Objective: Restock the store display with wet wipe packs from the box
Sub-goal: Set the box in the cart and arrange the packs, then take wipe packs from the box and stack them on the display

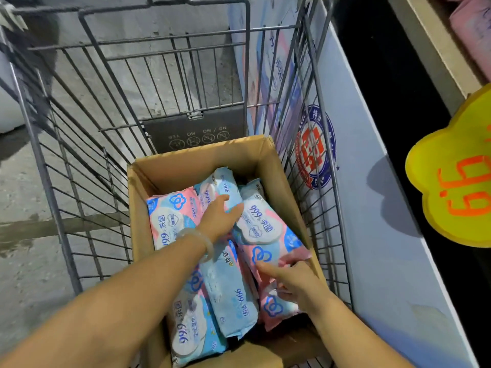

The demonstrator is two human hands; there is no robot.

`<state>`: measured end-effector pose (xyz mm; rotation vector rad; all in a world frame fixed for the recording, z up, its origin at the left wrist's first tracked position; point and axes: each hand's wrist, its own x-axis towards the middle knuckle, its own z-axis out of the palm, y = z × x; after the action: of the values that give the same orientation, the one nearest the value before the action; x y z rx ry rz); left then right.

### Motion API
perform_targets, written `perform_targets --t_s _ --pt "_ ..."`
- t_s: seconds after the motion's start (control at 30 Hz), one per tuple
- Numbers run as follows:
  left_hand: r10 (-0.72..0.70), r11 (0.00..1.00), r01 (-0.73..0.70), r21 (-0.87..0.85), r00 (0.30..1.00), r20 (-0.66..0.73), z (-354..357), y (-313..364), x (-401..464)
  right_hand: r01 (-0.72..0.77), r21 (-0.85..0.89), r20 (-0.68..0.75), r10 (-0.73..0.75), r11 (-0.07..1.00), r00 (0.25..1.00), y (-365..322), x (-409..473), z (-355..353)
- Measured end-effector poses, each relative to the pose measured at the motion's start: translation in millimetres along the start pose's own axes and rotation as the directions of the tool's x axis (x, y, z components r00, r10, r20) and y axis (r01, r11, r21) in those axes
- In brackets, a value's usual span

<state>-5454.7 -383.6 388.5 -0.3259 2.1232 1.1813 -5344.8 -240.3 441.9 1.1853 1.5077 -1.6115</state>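
Observation:
An open cardboard box [202,158] sits inside a wire shopping cart and holds several pink-and-blue wet wipe packs lying loosely. My left hand [220,219], with a pale bangle on the wrist, lies flat with fingers spread on the packs near the box's middle, touching a pack [261,227] with a white lid. My right hand [292,282] reaches in at the box's right side, index finger out, fingers resting on a pink pack [273,306] by the wall. Neither hand has lifted a pack.
The wire cart [79,144] encloses the box on all sides, with grey concrete floor beyond on the left. A white display panel [377,208] with a round red-and-blue logo stands right of the cart. A yellow price tag [457,187] and pink packs [475,30] are at far right.

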Motion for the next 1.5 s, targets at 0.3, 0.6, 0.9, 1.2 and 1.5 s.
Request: perform_targets --t_s 0.3,0.6,0.9,1.2,1.5 --pt "-0.108 0.933 0.002 0.359 0.955 0.276 5 19 45 -0.125 0.323 0.032 0.121 0.938 0.992 6 35 13" --pt "-0.007 0.997 -0.011 0.071 0.966 0.258 -30 21 1 0.083 0.396 0.039 -0.107 0.915 0.993 16 5 11" --pt "0.238 0.944 -0.116 -0.309 0.887 0.395 -93 31 -99 0.354 0.192 0.185 -0.388 0.915 0.903 -6 -83 11" --pt "0.512 0.833 -0.385 -0.396 0.808 0.292 -116 53 -216 0.665 0.264 -0.023 -0.685 0.698 0.728 19 -188 30" --pt "0.687 0.727 -0.547 -0.416 0.588 0.427 -78 89 -335 0.801 0.126 -0.218 -0.771 0.585 0.598 82 -310 -16"
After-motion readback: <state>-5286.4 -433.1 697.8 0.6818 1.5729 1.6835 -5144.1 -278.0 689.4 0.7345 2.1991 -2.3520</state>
